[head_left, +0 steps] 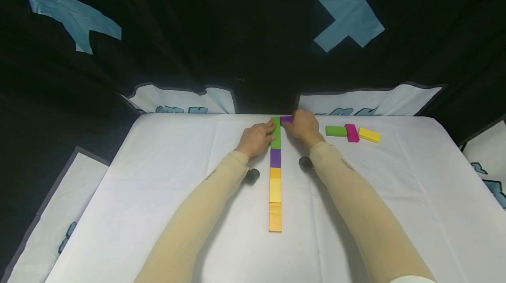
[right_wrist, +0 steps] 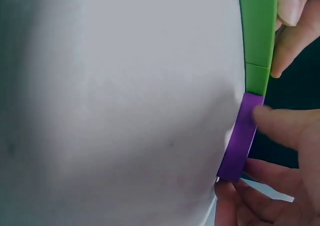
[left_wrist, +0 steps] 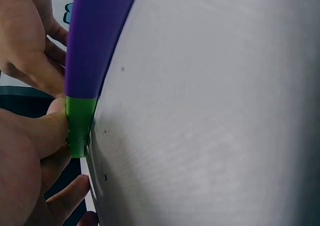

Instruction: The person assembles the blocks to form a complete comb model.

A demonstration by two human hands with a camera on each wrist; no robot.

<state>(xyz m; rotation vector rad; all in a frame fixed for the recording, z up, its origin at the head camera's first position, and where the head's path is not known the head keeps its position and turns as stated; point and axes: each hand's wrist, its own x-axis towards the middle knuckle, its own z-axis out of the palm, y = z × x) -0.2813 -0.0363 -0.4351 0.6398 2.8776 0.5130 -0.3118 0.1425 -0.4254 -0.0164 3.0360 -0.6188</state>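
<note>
A straight column of flat toy blocks lies on the table: green blocks at the far end, then a purple block, an orange one, a yellow one and a light orange one. My left hand touches the left side of the green blocks with thumb and fingertips. With thumb and fingers, my right hand holds another purple block, which meets the far green block end to side and points right. The right hand covers part of it in the head view.
Right of my right hand lie a green block, a magenta block and a yellow block in a loose row. A white cloth covers the table. Dark patterned fabric hangs behind the far edge.
</note>
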